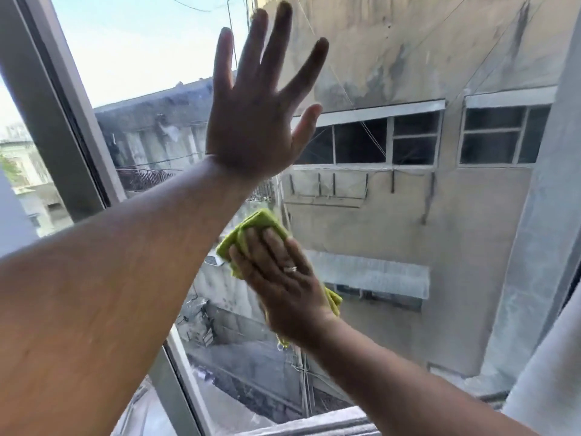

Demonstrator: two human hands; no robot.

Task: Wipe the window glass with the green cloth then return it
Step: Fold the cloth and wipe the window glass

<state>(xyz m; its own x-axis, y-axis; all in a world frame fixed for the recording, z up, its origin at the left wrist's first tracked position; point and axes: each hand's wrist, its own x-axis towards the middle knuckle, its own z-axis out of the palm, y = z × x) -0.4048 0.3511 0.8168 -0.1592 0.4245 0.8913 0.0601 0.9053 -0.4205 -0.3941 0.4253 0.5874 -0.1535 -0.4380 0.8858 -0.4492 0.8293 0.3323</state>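
So the window glass (pixel 408 215) takes up pretty much the whole view, a big clear pane, smooth and hard, with a weathered concrete building (pixel 440 58) and sky showing through it. It looks hazy and streaky in spots, mostly lower right, though I honestly can't tell if that grime is on the glass or just the stained wall outside. The frame (pixel 59 121) is a grey, flat-faced metal-looking profile running diagonally on the left, and there's something pale and soft-looking at the far right edge, maybe a curtain (pixel 553 357), hard to say.

Progress-wise, I'd say this is mid-wipe. The cloth is on the glass, around the lower middle of the pane, so wiping is underway but I can't judge how much has been covered. Returning the cloth hasn't happened yet, and wherever it goes back to isn't in view.

The left hand (pixel 254 121) is spread wide and flat, fingers fanned out, palm toward the upper part of the pane, holding nothing. Looks like bracing, though actual contact is hard to confirm.

The right hand (pixel 283 278) is pressed flat over the green cloth (pixel 251 228), pinning it against the glass. The cloth is yellowish-green, folded into a thick pad, soft and fuzzy like microfibre, with corners poking out above the fingers and below the wrist. There's a thin ring (pixel 290 269) on one finger.
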